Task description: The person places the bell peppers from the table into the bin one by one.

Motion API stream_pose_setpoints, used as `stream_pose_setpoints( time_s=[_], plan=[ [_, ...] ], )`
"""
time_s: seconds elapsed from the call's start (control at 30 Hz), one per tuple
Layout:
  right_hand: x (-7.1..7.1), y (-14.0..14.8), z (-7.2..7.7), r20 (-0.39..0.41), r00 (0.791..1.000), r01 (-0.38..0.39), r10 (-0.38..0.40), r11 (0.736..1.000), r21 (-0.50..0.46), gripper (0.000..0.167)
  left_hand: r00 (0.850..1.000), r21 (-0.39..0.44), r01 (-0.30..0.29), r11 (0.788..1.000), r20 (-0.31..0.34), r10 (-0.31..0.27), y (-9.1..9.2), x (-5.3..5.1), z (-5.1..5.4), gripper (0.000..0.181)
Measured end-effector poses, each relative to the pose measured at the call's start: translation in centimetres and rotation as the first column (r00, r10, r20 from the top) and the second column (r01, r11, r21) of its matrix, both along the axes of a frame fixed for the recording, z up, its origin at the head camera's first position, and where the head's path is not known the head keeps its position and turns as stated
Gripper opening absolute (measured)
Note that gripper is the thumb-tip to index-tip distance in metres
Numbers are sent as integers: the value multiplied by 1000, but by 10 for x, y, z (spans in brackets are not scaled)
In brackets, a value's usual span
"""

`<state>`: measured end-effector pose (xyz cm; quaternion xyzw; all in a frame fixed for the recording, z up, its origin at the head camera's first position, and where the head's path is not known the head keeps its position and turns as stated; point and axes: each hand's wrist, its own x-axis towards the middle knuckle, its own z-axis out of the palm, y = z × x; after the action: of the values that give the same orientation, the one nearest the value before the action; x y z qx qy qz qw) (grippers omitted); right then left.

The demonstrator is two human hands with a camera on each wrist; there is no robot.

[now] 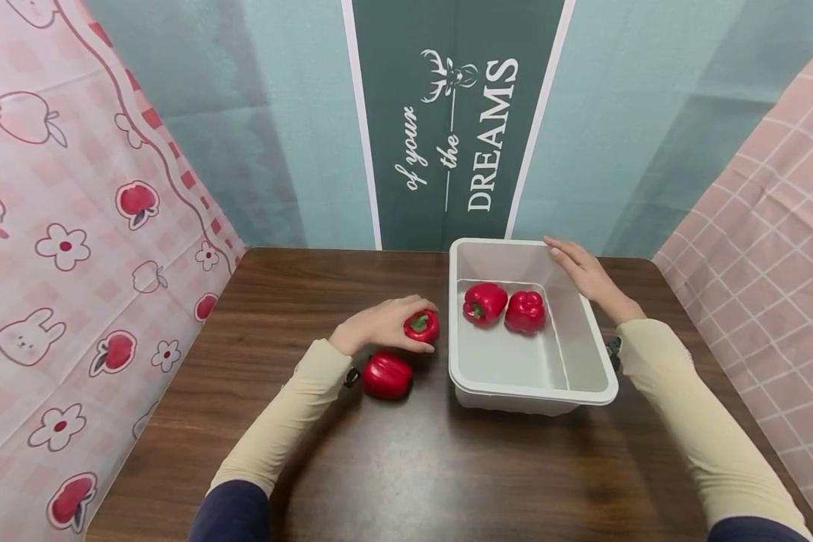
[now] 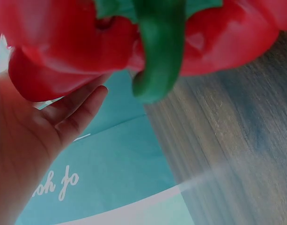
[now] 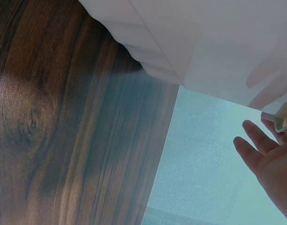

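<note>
My left hand (image 1: pixel 386 324) grips a red bell pepper (image 1: pixel 421 326), its green stem facing up, just left of the bin. Close below that hand, another red bell pepper (image 1: pixel 388 375) lies on its side on the table. In the left wrist view, red pepper flesh and a curved green stem (image 2: pixel 159 51) fill the top, very near the camera. My right hand (image 1: pixel 583 272) rests on the far right rim of the white plastic bin (image 1: pixel 599 395), fingers fairly straight. Inside the bin are two red bell peppers, one (image 1: pixel 485 303) at the left and one (image 1: pixel 525 312) beside it.
The dark wooden table (image 1: pixel 406 467) reaches back to a teal curtain (image 1: pixel 257 135) with printed lettering. A pink patterned cloth (image 1: pixel 74 301) hangs on the left, and a pink checked cloth (image 1: pixel 759 248) on the right.
</note>
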<state>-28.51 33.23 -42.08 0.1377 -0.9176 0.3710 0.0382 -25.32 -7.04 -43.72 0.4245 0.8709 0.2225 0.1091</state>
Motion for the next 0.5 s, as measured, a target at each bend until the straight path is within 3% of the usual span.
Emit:
stream_pose_setpoints(
  time_s=[0.5],
  plan=[
    [1,-1,0,7,1000,9,-9,1000,-12,51,999,17,-10,1000,-47,11,1,-1,3,66]
  ],
)
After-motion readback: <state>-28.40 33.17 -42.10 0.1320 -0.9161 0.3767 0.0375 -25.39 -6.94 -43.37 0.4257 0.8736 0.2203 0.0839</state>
